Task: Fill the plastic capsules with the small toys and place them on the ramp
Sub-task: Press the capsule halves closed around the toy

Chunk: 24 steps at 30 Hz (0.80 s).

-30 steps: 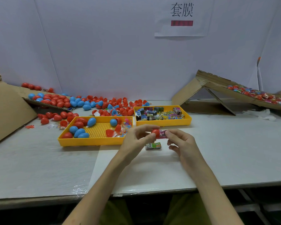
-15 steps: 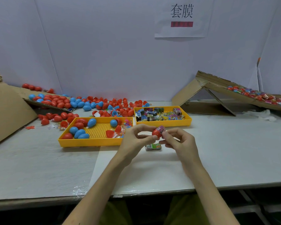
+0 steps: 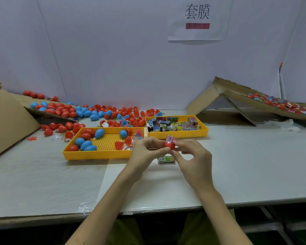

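Observation:
My left hand (image 3: pixel 145 151) pinches a red capsule half (image 3: pixel 169 145) at the table's middle. My right hand (image 3: pixel 193 156) pinches a pink wrapped toy (image 3: pixel 170 138) that sticks up out of that half. A green wrapped toy (image 3: pixel 166 159) lies on the table just beneath both hands. The left yellow tray (image 3: pixel 99 154) holds red and blue capsules. The right yellow tray (image 3: pixel 204 129) holds several wrapped toys. At the far right, the cardboard ramp (image 3: pixel 237 93) carries several filled capsules (image 3: pixel 279 103).
Loose red and blue capsules (image 3: pixel 95 112) are heaped along the back wall and on a cardboard sheet (image 3: pixel 9 119) at the left. White crumpled paper (image 3: pixel 288 126) lies under the ramp. The table's front edge (image 3: pixel 42 216) runs close to my body.
The toy has turned from lying sideways beside the red half to standing upright in it. Both hands have risen slightly and closed in together.

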Available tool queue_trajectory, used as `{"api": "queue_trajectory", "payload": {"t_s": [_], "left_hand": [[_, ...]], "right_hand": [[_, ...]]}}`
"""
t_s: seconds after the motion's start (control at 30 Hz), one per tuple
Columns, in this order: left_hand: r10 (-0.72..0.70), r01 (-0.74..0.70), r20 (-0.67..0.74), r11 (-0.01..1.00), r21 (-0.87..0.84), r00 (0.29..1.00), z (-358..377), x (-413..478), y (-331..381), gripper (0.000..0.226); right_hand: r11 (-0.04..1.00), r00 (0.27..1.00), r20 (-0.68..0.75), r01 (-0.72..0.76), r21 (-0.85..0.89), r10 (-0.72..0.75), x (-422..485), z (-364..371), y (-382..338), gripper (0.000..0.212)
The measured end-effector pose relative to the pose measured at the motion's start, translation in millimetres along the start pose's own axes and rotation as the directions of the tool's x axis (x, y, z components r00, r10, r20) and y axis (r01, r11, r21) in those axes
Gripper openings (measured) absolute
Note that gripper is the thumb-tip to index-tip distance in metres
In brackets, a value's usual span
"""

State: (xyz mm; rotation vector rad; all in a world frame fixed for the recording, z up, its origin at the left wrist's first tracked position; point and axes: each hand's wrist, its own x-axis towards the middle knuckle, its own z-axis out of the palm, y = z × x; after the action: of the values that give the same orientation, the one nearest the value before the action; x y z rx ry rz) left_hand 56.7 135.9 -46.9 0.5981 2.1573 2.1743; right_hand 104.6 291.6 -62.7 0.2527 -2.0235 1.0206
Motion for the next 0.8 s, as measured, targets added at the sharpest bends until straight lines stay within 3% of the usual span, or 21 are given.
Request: {"api": "queue_trajectory", "payload": {"t_s": [0.3,0.4,0.53,0.8], "left_hand": [[-0.089,0.098,0.060,0.981,-0.167,0.994,-0.6,-1.6,2.7,0.033],[-0.152,0.191,0.163,0.947,-0.257,0.975,-1.9,-2.1,5.2,0.048],[-0.188,0.278,0.292,0.911,-0.305,0.938,-3.7,-4.1,5.9,0.045],[-0.215,0.362,0.389,0.860,-0.359,0.896,-4.1,-5.4,9.1,0.035]], "right_hand": [[0.996,0.996,-0.037,0.086,-0.029,-0.087,-0.5,0.4,-0.4,0.032],[0.994,0.994,-0.039,0.096,-0.043,-0.098,-0.4,1.0,-0.6,0.035],[0.993,0.993,-0.021,0.119,-0.004,-0.119,-0.7,0.7,-1.8,0.039],[0.996,0.994,-0.071,0.086,-0.020,-0.087,-0.8,0.2,-2.4,0.036]]}}
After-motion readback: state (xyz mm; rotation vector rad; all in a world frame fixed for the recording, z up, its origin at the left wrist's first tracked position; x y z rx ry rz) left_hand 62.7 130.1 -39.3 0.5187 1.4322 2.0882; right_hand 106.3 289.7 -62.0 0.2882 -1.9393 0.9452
